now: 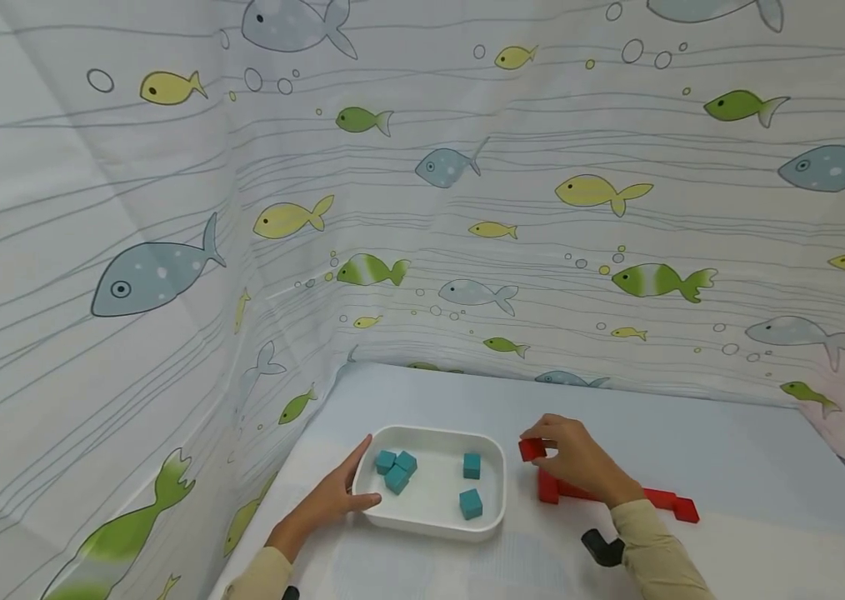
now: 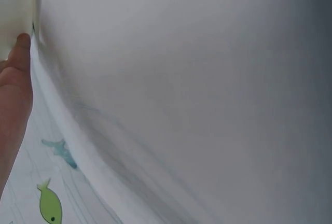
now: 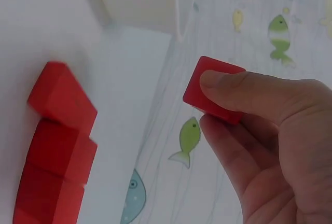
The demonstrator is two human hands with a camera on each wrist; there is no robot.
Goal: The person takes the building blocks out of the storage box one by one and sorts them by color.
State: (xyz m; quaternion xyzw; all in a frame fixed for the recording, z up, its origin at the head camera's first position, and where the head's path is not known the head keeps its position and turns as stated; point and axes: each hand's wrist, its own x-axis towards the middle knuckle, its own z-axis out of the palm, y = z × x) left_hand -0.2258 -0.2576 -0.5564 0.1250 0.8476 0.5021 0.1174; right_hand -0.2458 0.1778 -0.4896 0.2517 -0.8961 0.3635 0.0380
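Observation:
A white rectangular tray (image 1: 433, 527) holds several teal cubes: a cluster on its left, with one cube (image 1: 396, 479) in front, and two apart on its right. My left hand (image 1: 328, 500) rests against the tray's left end, fingers and thumb spread along its outside; only part of this hand (image 2: 14, 92) shows in the left wrist view. My right hand (image 1: 572, 454) pinches a red cube (image 3: 223, 86) between thumb and fingers, raised just right of the tray. Below it stands a row of red cubes (image 3: 54, 149), partly hidden by the hand in the head view.
The red row ends on the right with a slightly turned cube (image 1: 687, 510). A black curved object (image 1: 602, 548) is at my right wrist. The pale tabletop (image 1: 422, 400) meets fish-patterned cloth walls (image 1: 430, 250) at the left and back.

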